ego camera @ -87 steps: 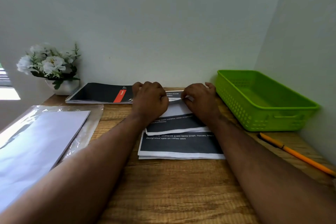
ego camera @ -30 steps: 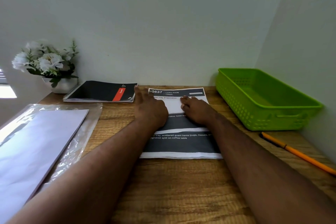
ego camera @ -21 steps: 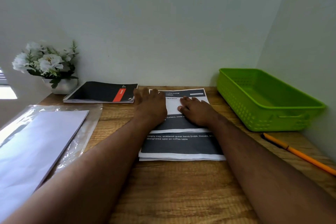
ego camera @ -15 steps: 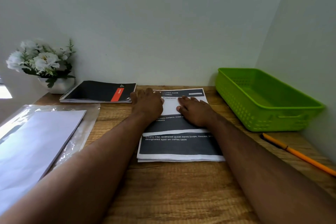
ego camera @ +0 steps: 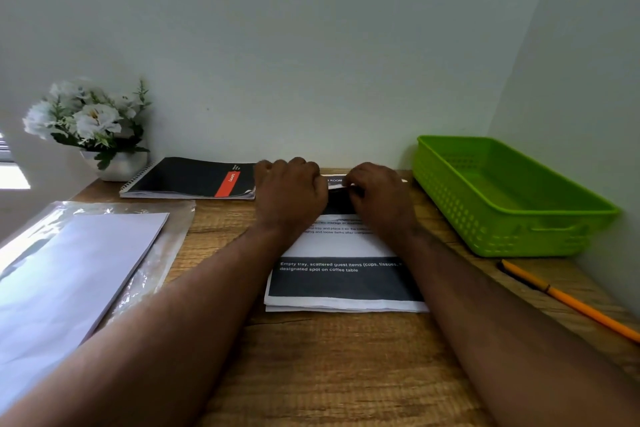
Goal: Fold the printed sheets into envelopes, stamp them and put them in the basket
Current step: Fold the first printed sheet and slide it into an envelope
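A stack of printed sheets (ego camera: pixel 343 282) with dark bands and white text lies in the middle of the wooden desk (ego camera: pixel 332 364). My left hand (ego camera: pixel 290 194) and my right hand (ego camera: pixel 379 199) rest side by side at the far end of the top sheet, fingers curled, pinching its far edge, which is lifted slightly off the stack. The green plastic basket (ego camera: pixel 512 218) stands to the right of the sheets with nothing in it. A plastic-wrapped pack of white envelopes (ego camera: pixel 65 274) lies at the left. No stamp is in view.
A black spiral notebook (ego camera: pixel 188 178) with a red stripe lies at the back left, beside a pot of white flowers (ego camera: pixel 91 125). An orange pencil (ego camera: pixel 568 302) lies near the right wall in front of the basket. Walls close the desk at the back and right.
Both hands went from lying flat on the folded top sheet to curling at its far edge. The earlier fold is gone; more of the sheet's white text area shows.
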Available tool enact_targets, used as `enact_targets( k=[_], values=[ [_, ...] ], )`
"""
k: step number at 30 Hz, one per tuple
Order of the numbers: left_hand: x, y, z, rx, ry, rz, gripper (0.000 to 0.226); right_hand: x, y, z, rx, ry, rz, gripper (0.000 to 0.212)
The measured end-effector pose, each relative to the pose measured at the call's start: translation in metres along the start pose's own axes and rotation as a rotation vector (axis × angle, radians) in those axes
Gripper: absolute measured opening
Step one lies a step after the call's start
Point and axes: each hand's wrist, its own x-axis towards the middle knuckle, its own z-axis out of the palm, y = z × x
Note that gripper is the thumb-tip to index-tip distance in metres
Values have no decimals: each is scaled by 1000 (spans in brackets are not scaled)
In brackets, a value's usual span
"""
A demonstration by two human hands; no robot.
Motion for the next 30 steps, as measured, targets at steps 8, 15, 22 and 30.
enact_targets(
  k=[8,15,22,30],
  values=[
    [-4,-3,24,-259,-430,-90,32,-6,-6,-5,112,-439,209,15],
    [-4,-6,36,-87,-683,37,45,-7,-5,8,239,-405,312,21],
    [-3,-5,40,12,-760,80,52,-4,-4,14,-82,-615,297,41],
    [-3,-1,35,7,-791,49,52,-2,-18,10,-259,-677,315,44]
  ],
)
